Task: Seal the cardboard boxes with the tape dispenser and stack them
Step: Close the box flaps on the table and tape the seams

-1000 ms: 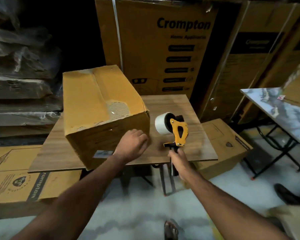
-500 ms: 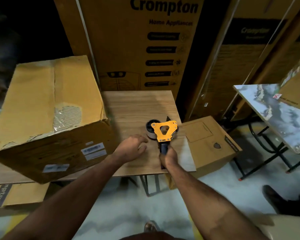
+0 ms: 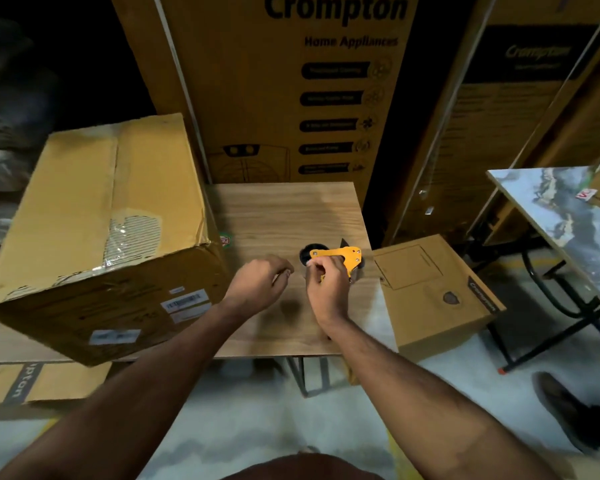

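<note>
A large brown cardboard box [image 3: 101, 220] with a torn, taped top sits on the left part of the wooden table [image 3: 284, 209], overhanging its front edge. The yellow tape dispenser [image 3: 343, 254] lies on the table to the box's right. My right hand [image 3: 329, 285] grips it from the near side, fingers curled over its yellow frame and hiding most of the roll. My left hand [image 3: 257, 282] hovers just left of the dispenser with fingers loosely curled, holding nothing.
A smaller cardboard box [image 3: 430, 289] stands on the floor right of the table. Tall Crompton cartons [image 3: 291, 81] rise behind. A marble-topped folding table [image 3: 551, 209] is at the right. Another person's shoe [image 3: 568, 410] is at lower right. A flat carton [image 3: 32, 379] lies at lower left.
The dispenser went from upright in my right hand to lying on the table. My right hand shifted from its handle to its frame. My left hand left the box.
</note>
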Demonstrator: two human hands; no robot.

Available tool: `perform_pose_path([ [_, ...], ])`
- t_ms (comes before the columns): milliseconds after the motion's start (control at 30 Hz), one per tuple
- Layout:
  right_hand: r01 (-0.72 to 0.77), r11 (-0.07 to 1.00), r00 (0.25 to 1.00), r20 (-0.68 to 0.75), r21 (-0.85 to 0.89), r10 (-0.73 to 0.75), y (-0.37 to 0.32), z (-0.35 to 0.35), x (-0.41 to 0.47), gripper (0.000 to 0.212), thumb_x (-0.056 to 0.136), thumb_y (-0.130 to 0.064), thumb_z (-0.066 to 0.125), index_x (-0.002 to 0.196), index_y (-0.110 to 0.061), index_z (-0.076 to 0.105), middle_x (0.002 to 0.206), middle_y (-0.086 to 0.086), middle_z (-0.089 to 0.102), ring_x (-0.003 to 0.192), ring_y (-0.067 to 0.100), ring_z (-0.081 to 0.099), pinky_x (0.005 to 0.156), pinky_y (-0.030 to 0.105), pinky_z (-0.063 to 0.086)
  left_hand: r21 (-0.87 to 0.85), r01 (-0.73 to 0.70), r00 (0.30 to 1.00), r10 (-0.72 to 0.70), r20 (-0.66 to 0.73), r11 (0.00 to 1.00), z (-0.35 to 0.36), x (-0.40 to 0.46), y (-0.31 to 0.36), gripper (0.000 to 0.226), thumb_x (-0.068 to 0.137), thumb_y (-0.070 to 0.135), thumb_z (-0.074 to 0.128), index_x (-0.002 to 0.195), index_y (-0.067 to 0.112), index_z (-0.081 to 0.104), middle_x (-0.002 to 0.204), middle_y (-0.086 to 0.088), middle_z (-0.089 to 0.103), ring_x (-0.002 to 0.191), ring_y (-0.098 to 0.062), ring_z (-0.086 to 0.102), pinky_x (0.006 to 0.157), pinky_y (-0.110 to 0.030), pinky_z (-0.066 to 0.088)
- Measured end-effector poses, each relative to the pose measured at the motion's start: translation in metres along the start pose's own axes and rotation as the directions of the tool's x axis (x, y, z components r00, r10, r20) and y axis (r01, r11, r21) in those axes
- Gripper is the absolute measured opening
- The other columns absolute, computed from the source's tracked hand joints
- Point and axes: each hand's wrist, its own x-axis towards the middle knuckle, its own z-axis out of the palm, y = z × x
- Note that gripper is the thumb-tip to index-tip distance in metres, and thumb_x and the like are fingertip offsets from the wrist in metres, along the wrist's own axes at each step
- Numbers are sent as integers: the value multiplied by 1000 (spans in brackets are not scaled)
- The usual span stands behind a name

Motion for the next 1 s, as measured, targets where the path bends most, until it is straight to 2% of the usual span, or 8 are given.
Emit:
perform_pose_path([
  [133,81,964,997,-26,253,-77,-85,25,1,7,89,-3,62,91,-6,67,89,8,62,75,0,51,69,5,38,10,69,940,-61,-337,998,-49,-14,6,19,93,18,51,105,12,64,99,-3,65,88,-19,60,72,-33,50],
  [233,221,910,971,12,352,-240,-152,44,1,17,89,-3,58,103,-7,66,94,6,63,78,7,55,68,12,42,-1,138,855,-120,-505,990,-104,-33,-17,21,88,9,49,103,7,63,99,-8,61,89,-21,55,74,-32,42],
  [333,299,886,847,330,355,-418,-189,62,-8,24,90,-14,58,112,-11,67,98,5,67,83,16,62,70,22,50,-2,312,773,-255,-581,950,-155,-65,-58,20,91,8,49,106,10,64,104,-9,63,95,-25,57,78,-30,40],
  [433,507,841,693,491,188,-528,-201,87,-25,28,89,-23,58,113,-15,70,114,3,67,108,21,57,94,34,44,70,450,782,-355,-513,891,-187,-98,-95,25,100,26,50,117,12,63,116,-10,63,107,-30,57,89,-40,46],
  [600,576,815,659,628,-65,-415,-210,126,-37,41,100,-34,48,136,-17,59,143,2,56,134,22,45,110,36,28,469,459,860,-509,-23,754,-187,-131,-132,73,93,66,44,155,33,22,162,-5,24,147,-30,22,119,-51,21],
  [767,620,765,665,633,-173,-396,-209,126,-42,52,96,-48,45,138,-19,58,146,-1,54,138,20,43,113,37,27,479,466,882,-433,-185,744,-173,-132,-140,72,87,70,47,147,32,35,153,-2,38,139,-29,33,113,-52,27],
  [933,675,627,714,557,-389,-423,-212,135,-66,52,91,-28,66,140,-16,53,146,3,52,137,23,44,114,43,31,509,473,869,-474,-139,719,-177,-122,-134,76,80,65,66,137,23,39,142,-6,46,131,-32,41,108,-55,35],
  [1000,685,561,712,593,-466,-376,-212,137,-76,68,84,-30,74,144,-13,45,149,6,46,139,25,40,115,45,29,525,460,873,-473,-119,716,-178,-124,-132,79,80,62,68,138,20,37,143,-8,44,132,-34,40,108,-55,35],
])
